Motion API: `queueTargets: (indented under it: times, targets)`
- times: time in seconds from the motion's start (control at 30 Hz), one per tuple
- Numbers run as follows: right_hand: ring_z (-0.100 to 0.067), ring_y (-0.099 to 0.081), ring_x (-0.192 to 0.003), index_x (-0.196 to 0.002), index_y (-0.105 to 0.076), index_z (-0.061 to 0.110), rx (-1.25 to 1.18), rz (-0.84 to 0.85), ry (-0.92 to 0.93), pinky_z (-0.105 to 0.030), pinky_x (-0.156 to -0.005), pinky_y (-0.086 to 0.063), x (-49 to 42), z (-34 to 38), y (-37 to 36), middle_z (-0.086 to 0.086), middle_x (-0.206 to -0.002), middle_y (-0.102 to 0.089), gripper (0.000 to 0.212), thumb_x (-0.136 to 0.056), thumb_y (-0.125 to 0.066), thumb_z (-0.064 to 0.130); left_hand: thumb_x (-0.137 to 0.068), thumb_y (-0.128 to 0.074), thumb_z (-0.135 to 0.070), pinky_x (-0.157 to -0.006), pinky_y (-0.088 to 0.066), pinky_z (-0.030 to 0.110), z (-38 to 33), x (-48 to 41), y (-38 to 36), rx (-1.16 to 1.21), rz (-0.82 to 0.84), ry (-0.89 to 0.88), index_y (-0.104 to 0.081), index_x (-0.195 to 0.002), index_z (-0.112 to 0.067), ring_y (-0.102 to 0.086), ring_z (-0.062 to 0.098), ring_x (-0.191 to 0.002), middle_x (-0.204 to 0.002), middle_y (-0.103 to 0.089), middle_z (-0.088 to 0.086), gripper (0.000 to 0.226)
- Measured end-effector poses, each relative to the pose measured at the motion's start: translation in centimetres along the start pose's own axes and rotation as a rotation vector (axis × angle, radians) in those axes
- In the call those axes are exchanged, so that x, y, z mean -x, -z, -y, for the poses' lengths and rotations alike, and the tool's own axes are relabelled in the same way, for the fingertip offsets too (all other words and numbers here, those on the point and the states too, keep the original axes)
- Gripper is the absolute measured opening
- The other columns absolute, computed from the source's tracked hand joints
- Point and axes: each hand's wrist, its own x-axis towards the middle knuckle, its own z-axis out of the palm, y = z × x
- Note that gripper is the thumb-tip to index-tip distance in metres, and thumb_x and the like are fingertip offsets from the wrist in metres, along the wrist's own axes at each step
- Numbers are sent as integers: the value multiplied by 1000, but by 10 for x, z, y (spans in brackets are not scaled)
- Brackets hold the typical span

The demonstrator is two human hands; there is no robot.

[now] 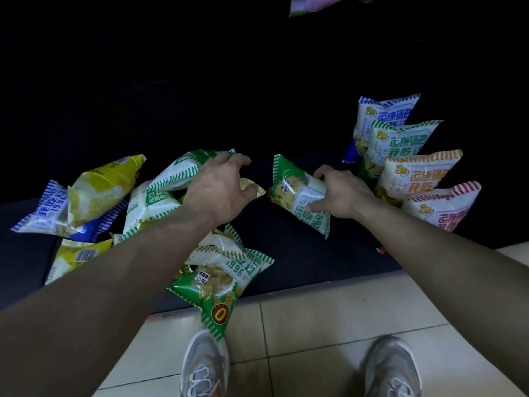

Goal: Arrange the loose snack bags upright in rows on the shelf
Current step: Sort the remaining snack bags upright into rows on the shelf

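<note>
While four bags [412, 156] stand upright at right, left hand [220, 187] grips a green bag [183, 170], right hand [340, 193] clutches another green bag [297, 196], dark shelf [300, 247].

Back of shelf [300, 247] lost in darkness, far edge impossible to tell. Yellow bag [71, 257] at left partly buried under forearm. Green bag [183, 170] half covered by left hand [220, 190]. Shoes [204, 368] cropped at bottom edge. Purple scrap [315, 4] cut off at top, unidentifiable.
</note>
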Motion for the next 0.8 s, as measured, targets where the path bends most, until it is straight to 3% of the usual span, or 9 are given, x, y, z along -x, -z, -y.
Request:
queueTargets:
  times: [0.17, 0.37, 0.5, 0.63, 0.73, 0.8]
  targets:
    - [-19, -59, -95, -125, -52, 34, 116, -8, 48, -36, -77, -53, 28, 7, 39, 4, -112, -65, 85, -53, -88, 61, -86, -65, -48, -102, -43, 43, -10, 3, 6, -31, 16, -28, -45, -142, -24, -44, 27, -129, -138, -48, 3, 64]
    - [-14, -58, -88, -123, -52, 40, 117, -13, 110, -34, -74, -52, 98, 33, 82, 10, -105, -65, 79, -55, -89, 59, -68, -71, -68, -112, -29, 38, -42, 16, 30, -171, 176, -257, -29, -150, -33, -34, 21, -137, -150, -41, -2, 99]
    - [-12, -59, -85, -120, -51, 44, 209, -57, 189, -33, -72, -51, 132, 48, 92, 14, -101, -65, 76, -55, -86, 59, -51, -66, -82, -105, -34, 39, -59, 29, 31, -364, 253, -381, -33, -143, -41, -51, 18, -122, -135, -57, -9, 106]
    - [-11, -58, -97, -136, -42, 41, 135, -156, 196, -32, -76, -47, 147, 45, 89, 17, -122, -61, 90, -59, -86, 57, -49, -75, -76, -90, -46, 39, -57, 35, 33, -190, 263, -288, -45, -132, -42, -61, 17, -101, -108, -67, -10, 94]
    - [-16, -58, -111, -148, -27, 37, -27, -268, 124, -37, -83, -49, 151, 29, 91, 12, -131, -57, 107, -62, -87, 56, -51, -81, -71, -79, -52, 35, -46, 38, 28, 58, 313, -165, -47, -130, -40, -63, 13, -91, -100, -67, -11, 92]
    - [-16, -56, -119, -147, -30, 35, -65, -243, 90, -42, -92, -50, 149, 17, 92, 11, -134, -57, 106, -61, -85, 61, -52, -84, -66, -74, -52, 31, -44, 40, 26, 237, 330, -110, -48, -126, -40, -62, 8, -89, -98, -66, -14, 86]
